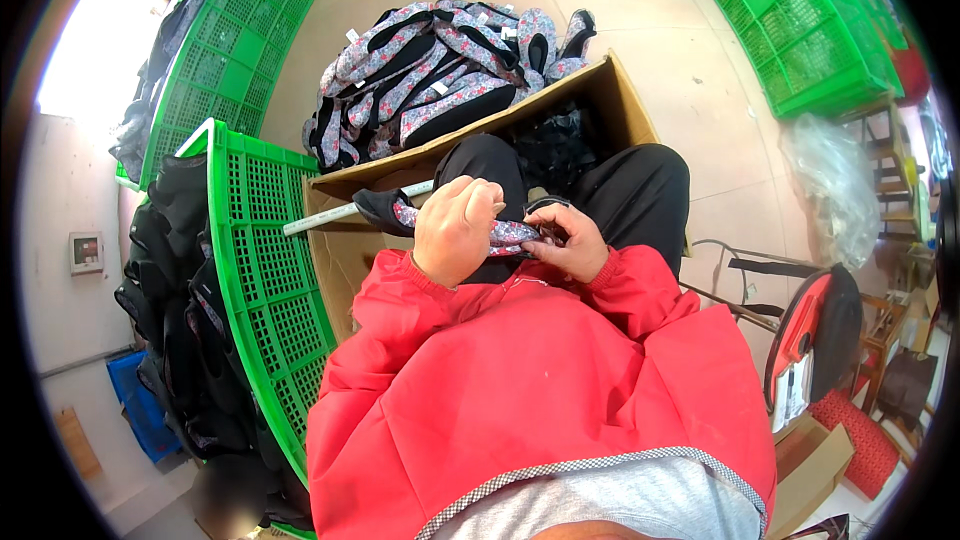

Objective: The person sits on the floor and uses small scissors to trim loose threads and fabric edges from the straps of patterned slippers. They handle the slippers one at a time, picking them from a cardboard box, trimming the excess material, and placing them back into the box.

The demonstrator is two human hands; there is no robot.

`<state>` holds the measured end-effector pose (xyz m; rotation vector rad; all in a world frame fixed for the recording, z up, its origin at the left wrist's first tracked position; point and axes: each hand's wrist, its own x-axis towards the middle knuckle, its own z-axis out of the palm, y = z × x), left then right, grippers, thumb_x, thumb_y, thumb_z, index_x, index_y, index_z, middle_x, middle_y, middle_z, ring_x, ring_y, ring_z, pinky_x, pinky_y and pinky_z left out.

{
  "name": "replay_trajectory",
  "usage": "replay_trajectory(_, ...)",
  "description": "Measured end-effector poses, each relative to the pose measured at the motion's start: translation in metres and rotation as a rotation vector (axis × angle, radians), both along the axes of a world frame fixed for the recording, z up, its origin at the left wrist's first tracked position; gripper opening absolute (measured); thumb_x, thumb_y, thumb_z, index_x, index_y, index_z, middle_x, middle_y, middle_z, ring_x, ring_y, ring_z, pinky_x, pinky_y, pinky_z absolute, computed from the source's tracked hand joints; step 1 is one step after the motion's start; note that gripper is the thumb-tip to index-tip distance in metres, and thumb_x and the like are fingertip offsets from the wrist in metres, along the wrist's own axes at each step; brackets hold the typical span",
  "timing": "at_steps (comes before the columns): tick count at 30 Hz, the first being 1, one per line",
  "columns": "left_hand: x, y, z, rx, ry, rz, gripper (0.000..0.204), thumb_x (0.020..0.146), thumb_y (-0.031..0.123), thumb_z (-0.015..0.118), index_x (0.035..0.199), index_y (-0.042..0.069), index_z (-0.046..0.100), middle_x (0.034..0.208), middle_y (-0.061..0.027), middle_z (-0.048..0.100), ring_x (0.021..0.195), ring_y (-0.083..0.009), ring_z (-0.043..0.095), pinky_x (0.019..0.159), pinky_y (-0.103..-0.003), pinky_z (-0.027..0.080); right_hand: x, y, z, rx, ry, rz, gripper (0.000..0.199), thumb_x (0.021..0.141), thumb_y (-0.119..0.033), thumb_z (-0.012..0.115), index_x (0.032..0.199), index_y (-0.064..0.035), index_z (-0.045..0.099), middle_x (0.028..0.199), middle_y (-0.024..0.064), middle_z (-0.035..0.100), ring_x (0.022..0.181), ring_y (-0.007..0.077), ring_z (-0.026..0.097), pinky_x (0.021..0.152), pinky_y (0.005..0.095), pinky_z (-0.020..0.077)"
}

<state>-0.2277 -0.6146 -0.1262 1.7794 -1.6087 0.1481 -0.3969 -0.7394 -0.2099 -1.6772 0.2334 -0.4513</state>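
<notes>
Between my hands, over my lap, is a soft floral fabric piece with black parts (511, 233), which looks like a fabric shoe. My left hand (455, 232) is closed round its middle, and a black end sticks out to the left. My right hand (570, 243) pinches the other end with bent fingers; whether a small tool is in either hand I cannot make out. Beyond my knees lies a heap of similar floral pieces with black openings and small white tags (430, 70). An open cardboard box (630, 100) stands at my legs with dark pieces (560, 145) inside.
A pale rod (340, 213) lies across the box's left side. Green crates (265, 240) stand close on my left, one beside black garments (180, 270). Another green crate (800, 40) is at the far right, near a clear plastic bag (835, 185). A chair with a red-and-black back (815, 330) stands right.
</notes>
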Motion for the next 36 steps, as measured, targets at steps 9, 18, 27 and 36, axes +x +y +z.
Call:
replay_trajectory(9, -0.008, 0.002, -0.014, -0.085, -0.038, 0.085, 0.020, 0.075, -0.002, 0.068, 0.087, 0.004, 0.053, 0.076, -0.0079, 0.059, 0.069, -0.0293, 0.058, 0.063, -0.040, 0.045, 0.000, -0.022, 0.027, 0.135, 0.194, 0.176, 0.040, 0.102, -0.026, 0.052, 0.134, -0.0036, 0.056, 0.111, 0.0104, 0.063, 0.101, 0.0182, 0.061, 0.088, 0.0303, 0.0488)
replay_trajectory(18, -0.013, 0.001, -0.021, -0.137, -0.092, 0.130, 0.023, 0.072, -0.002, 0.067, 0.089, 0.006, 0.053, 0.077, -0.0047, 0.060, 0.070, -0.0250, 0.058, 0.063, -0.037, 0.043, 0.009, -0.027, 0.043, -0.209, 0.197, 0.191, 0.033, 0.096, -0.026, 0.058, 0.124, -0.0119, 0.066, 0.107, 0.0116, 0.071, 0.095, 0.0296, 0.064, 0.086, 0.0366, 0.0506)
replay_trajectory(27, -0.015, 0.002, -0.021, -0.144, -0.086, 0.130, 0.020, 0.073, -0.002, 0.063, 0.088, 0.006, 0.052, 0.076, -0.0049, 0.059, 0.069, -0.0255, 0.058, 0.063, -0.038, 0.043, 0.016, -0.025, 0.050, -0.336, 0.180, 0.209, 0.031, 0.096, -0.024, 0.058, 0.122, -0.0082, 0.068, 0.108, 0.0149, 0.069, 0.094, 0.0301, 0.066, 0.083, 0.0353, 0.0510)
replay_trajectory(36, -0.017, 0.003, -0.017, -0.127, -0.055, 0.122, 0.020, 0.074, -0.003, 0.067, 0.087, 0.005, 0.053, 0.075, -0.0078, 0.058, 0.069, -0.0295, 0.057, 0.062, -0.040, 0.044, 0.018, -0.024, 0.049, -0.346, 0.192, 0.207, 0.031, 0.096, -0.025, 0.059, 0.121, -0.0090, 0.068, 0.107, 0.0118, 0.070, 0.094, 0.0282, 0.066, 0.084, 0.0346, 0.0510)
